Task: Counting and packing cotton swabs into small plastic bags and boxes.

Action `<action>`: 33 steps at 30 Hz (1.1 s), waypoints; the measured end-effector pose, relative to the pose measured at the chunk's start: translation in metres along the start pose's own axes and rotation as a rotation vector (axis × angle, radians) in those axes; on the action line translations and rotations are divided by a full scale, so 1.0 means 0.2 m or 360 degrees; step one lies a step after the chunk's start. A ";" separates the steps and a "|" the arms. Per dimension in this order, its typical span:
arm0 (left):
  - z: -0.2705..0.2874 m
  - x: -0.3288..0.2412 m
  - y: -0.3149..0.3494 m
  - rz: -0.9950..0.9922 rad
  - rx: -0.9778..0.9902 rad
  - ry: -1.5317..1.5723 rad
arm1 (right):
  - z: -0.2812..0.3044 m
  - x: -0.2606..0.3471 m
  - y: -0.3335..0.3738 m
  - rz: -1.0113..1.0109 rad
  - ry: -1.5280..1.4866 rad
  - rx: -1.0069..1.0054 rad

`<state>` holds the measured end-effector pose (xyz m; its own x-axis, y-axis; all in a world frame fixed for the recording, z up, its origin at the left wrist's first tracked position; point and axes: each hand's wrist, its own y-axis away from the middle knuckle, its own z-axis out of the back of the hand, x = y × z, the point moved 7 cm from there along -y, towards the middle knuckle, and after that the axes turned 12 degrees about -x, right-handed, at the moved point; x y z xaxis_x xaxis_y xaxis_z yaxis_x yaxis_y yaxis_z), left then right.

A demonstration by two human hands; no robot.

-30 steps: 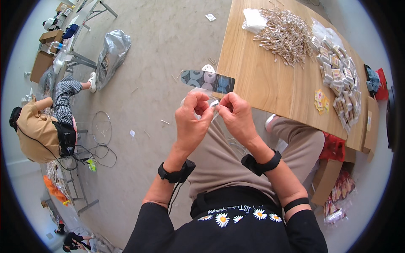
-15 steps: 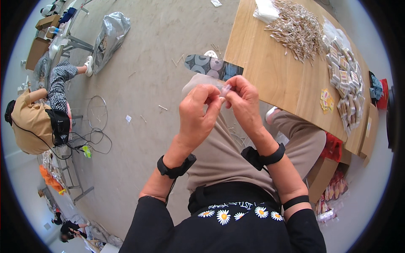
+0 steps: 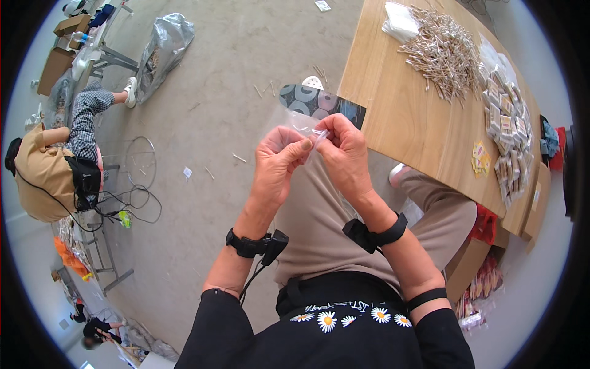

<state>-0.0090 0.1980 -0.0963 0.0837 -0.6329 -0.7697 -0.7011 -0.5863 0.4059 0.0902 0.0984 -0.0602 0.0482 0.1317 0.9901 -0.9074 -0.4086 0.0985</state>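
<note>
A small clear plastic bag is held up in front of me above my lap, left of the table corner. My left hand pinches one side of it between thumb and fingers. On the other side, my right hand has its thumb and fingers closed on the bag's gathered edge. Both hands almost meet there. Whether anything lies inside the bag I cannot tell, since it is see-through and partly covered by fingers.
The wooden table at right bears a heap of cotton swabs, white bags, filled swab packs and yellow cards. Loose swabs and cables lie on the floor. Another person sits at left, near a grey sack.
My left hand has turned, its fingers spreading along the bag. The right hand has shifted slightly left and down. The bag now stands further open to view, and the whole view has shifted slightly.
</note>
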 end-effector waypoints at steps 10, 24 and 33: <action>0.30 -0.12 -0.35 -0.0286 -0.0543 0.0066 | 0.27 -0.14 -0.12 0.0206 0.0550 -0.0293; 0.34 -0.06 -0.53 -0.0243 -0.0697 -0.0085 | 0.36 -0.26 -0.15 0.0120 0.0657 -0.0332; 0.38 -0.06 -0.54 -0.0171 -0.0665 -0.0114 | 0.37 -0.25 -0.14 0.0157 0.0673 -0.0344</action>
<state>0.0119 0.3078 -0.1686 0.0812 -0.5292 -0.8446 -0.3429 -0.8105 0.4749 0.1442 0.0371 -0.1056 -0.1760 0.4756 0.8618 -0.9672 -0.2465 -0.0615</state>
